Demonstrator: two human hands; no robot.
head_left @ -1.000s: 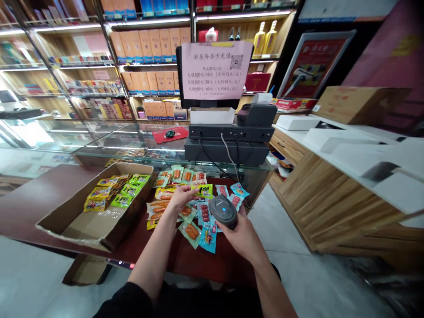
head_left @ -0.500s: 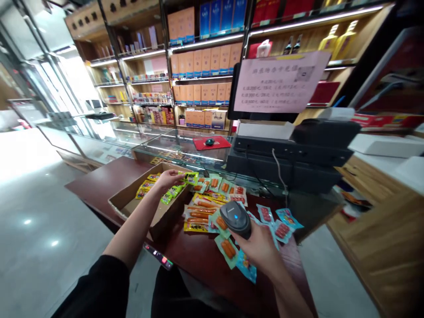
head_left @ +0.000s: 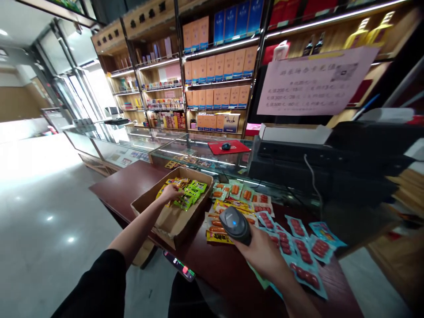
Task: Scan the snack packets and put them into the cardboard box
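Note:
In the head view my left hand [head_left: 171, 193] reaches into an open cardboard box [head_left: 174, 221]. Its fingers are bent together over small green snack packets [head_left: 190, 196] and yellow ones [head_left: 179, 181]; what lies between the fingertips is hidden. My right hand [head_left: 261, 251] is wrapped round a dark barcode scanner [head_left: 235, 224] showing a blue light, held above the table. Under and around it lie packaged sausages [head_left: 217, 223], a yellow snack packet [head_left: 218, 237] and blue-edged packs of red sausages [head_left: 304, 251].
The dark red table [head_left: 132, 183] holds the box and packs. A phone [head_left: 179, 266] with a lit screen is at its near edge. Behind stand a glass counter with a mouse [head_left: 226, 146] on a red mat [head_left: 240, 147], a black machine [head_left: 291, 159] and a paper sign [head_left: 311, 84].
My left hand has moved from the box's right rim, where it held a green snack packet, to among the packets inside. My right hand still grips the scanner. The view has shifted left.

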